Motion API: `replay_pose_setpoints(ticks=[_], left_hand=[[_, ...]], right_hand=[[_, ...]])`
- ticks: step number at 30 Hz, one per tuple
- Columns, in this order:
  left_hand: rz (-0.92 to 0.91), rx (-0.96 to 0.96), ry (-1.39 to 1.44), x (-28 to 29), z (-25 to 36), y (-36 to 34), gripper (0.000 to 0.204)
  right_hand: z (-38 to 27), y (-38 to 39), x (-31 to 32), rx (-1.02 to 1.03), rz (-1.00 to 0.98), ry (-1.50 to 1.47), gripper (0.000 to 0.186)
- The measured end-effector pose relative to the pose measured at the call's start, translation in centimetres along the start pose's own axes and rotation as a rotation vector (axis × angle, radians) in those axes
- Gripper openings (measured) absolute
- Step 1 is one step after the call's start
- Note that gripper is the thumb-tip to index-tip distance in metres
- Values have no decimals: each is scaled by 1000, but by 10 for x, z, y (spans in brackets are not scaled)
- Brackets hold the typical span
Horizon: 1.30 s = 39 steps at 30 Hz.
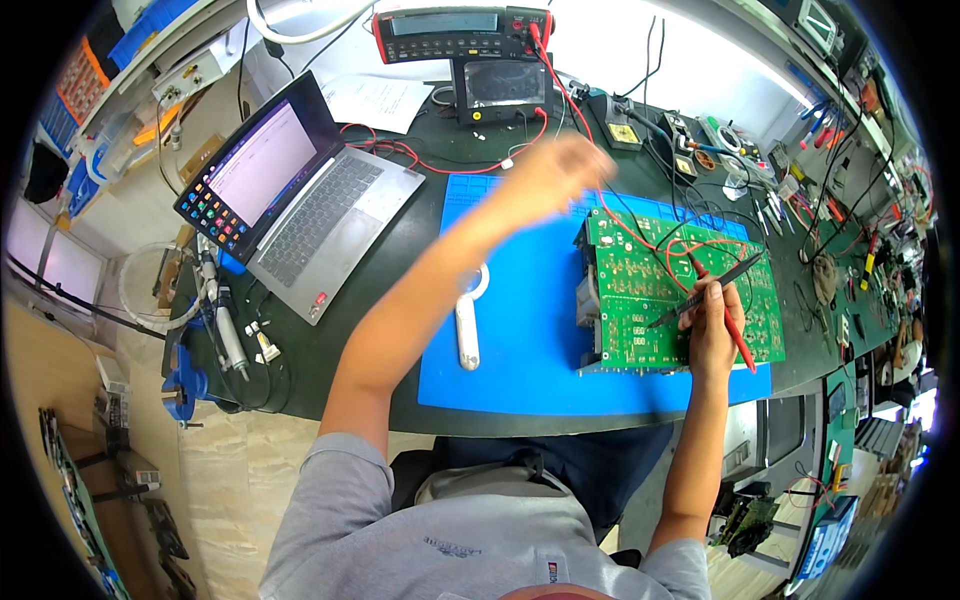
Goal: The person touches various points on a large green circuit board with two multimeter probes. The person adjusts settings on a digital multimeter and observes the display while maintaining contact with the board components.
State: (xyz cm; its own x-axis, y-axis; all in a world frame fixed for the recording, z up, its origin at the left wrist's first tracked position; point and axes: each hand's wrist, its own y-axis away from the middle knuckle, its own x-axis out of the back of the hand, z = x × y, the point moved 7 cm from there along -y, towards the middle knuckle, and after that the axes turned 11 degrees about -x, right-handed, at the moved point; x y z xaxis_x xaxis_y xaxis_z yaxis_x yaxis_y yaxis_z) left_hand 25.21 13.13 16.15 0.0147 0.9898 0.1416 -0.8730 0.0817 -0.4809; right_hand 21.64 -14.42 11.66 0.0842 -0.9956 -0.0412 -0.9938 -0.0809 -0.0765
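A large green circuit board (pixel 655 290) lies on a blue mat (pixel 520 330), with components along its left edge. Above its right half, my right hand (pixel 712 318) is closed around a black test probe (pixel 738 270) and a red test probe (pixel 738 335). The black one's thin tip points down-left toward the board; whether it touches, I cannot tell. My left hand (pixel 568 172) is raised over the mat's far edge, beside the red test lead (pixel 585 125). Motion smears its fingers. The lead runs from a red-and-black bench multimeter (pixel 450 45) at the back.
A laptop (pixel 325 210) stands open at the left. On the mat lies a white-handled magnifier (pixel 468 330). Paper (pixel 380 100) sits behind the laptop, and a soldering station (pixel 615 125) at the back. Loose cables, pliers and other hand tools crowd the right side.
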Motion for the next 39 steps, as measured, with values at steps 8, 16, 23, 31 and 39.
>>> replay_pose_setpoints(ticks=[8,16,23,31,39], left_hand=[[-484,-277,-474,-135,39,58,26],[-260,35,328,-116,-15,34,27],[-164,224,455,-103,-49,29,26],[-199,241,431,-104,-43,29,28],[-225,211,380,-106,-45,30,24]], right_hand=[[-3,3,1,91,15,53,28],[-4,0,0,28,49,-22,30],[-3,0,-2,7,-33,-52,34],[-3,1,-13,-43,-108,-34,19],[3,0,-12,-26,-75,102,15]])
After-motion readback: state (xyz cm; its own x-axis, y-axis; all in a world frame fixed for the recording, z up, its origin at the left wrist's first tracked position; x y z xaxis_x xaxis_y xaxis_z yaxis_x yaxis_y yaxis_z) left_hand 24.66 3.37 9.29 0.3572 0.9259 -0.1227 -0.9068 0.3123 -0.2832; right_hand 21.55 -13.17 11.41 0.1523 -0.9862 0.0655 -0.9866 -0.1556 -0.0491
